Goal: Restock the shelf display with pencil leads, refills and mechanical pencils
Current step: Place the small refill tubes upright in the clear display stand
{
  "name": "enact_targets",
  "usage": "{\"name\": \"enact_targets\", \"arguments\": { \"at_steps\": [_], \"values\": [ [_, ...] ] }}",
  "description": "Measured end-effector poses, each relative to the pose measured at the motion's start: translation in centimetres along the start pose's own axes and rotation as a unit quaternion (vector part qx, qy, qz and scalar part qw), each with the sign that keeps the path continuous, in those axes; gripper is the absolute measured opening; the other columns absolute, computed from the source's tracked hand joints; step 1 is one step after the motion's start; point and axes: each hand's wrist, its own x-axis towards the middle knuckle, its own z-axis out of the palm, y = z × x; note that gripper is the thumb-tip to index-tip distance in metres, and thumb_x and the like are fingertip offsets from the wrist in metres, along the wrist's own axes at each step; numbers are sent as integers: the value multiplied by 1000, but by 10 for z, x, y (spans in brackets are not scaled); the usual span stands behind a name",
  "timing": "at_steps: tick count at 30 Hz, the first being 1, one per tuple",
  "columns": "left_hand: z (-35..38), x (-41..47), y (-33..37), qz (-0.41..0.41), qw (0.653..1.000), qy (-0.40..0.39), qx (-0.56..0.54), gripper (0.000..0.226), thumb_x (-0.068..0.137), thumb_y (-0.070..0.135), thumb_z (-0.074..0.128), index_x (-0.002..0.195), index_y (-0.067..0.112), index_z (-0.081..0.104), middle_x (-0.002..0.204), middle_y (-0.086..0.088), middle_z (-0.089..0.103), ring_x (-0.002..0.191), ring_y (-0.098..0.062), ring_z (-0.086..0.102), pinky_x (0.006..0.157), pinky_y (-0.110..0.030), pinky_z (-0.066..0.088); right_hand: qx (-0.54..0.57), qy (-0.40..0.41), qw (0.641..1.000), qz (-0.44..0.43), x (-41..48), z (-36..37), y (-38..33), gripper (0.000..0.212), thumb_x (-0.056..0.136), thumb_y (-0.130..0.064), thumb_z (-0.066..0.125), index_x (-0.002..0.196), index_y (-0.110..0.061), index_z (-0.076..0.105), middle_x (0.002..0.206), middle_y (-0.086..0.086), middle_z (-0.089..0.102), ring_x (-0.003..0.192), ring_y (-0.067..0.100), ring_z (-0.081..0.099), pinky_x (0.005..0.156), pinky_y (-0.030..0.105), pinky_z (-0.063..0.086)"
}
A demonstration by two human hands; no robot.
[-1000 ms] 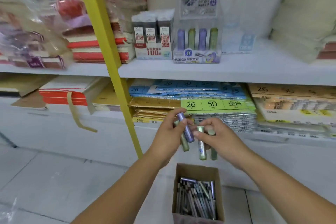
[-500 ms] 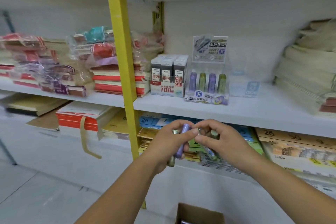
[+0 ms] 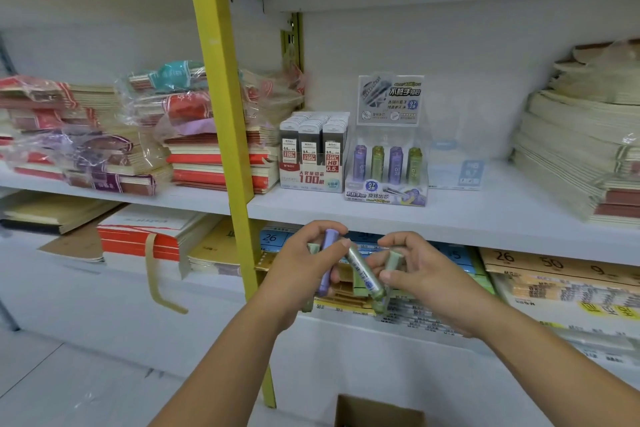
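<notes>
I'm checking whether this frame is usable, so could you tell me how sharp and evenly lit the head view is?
Head view: soft, even light with no hard shadows; wide-angle bending of the yellow post and shelf edges; glare on the plastic-wrapped notebooks; both hands slightly soft around the lead tubes; display box print readable.

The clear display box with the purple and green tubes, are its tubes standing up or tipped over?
Standing up. Four tubes stand side by side in the front row of the clear display box; rows behind cannot be made out.

Glossy plastic lead tubes (image 3: pixel 363 270); clear plastic display box (image 3: pixel 388 180); matt white shelf (image 3: pixel 485 218).
</notes>
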Motion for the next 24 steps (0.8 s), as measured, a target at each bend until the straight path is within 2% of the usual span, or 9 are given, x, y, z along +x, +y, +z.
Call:
{"name": "enact_targets", "arguments": {
  "at_steps": [5,7,9,12,14,16,18,20,24],
  "values": [
    [-2,1,4,2,999,-34,31,12,93,28,67,95,39,70,56,4,59,49,-9,54,50,-25,49,-14,30,999,5,1,5,-9,27,90,-9,64,110,-16,47,99,-1,75,88,18,72,80,35,57],
    [-2,0,4,7,998,-52,44,12,92,29,68,97,39,70,55,5,59,50,-9,54,50,-23,48,-23,39,999,-19,1,8,-12,25,88,-11,67,109,-21,58,96,-1,75,79,19,72,74,35,58],
    [-3,-1,4,10,997,-61,51,12,92,29,69,99,38,71,56,5,60,50,-9,55,49,-23,48,-19,52,997,-49,2,11,-14,29,85,-10,71,105,-32,70,86,-9,71,69,16,68,65,32,58],
    [-3,-1,6,9,997,-59,44,14,91,29,71,101,38,72,56,3,60,51,-10,55,50,-24,48,-42,62,995,-65,3,11,-16,38,81,-12,75,106,-41,71,75,-10,53,63,12,62,54,29,54],
    [-3,0,8,8,997,-66,45,15,90,30,71,102,39,73,57,4,60,52,-10,55,49,-24,48,-54,75,993,-74,4,9,-16,35,79,-15,78,100,-42,68,74,-7,53,62,14,60,51,27,48],
    [-3,0,9,4,996,-79,48,15,89,31,72,103,39,73,57,6,61,52,-9,56,49,-23,48,-72,96,989,-89,5,7,-18,27,77,-15,80,87,-36,65,73,-8,57,63,14,56,53,24,45],
    [-1,0,9,-1,995,-88,50,16,89,31,73,104,37,73,57,7,61,52,-9,56,49,-23,48,-83,103,987,-95,6,6,-22,25,75,-15,81,81,-31,64,75,-10,64,69,12,60,62,23,50],
    [2,1,9,-4,995,-88,46,15,90,30,72,104,36,73,56,4,60,51,-10,56,49,-22,48,-81,95,988,-89,4,5,-25,26,76,-11,80,84,-32,66,84,-8,71,82,10,68,72,22,54],
    [5,5,15,-14,998,-54,-5,13,91,28,70,102,33,74,56,3,61,48,-9,54,46,-22,45,-42,64,994,-75,-4,-2,-33,40,83,2,67,99,-35,70,106,-6,72,99,9,68,82,22,55]
  ]
}}
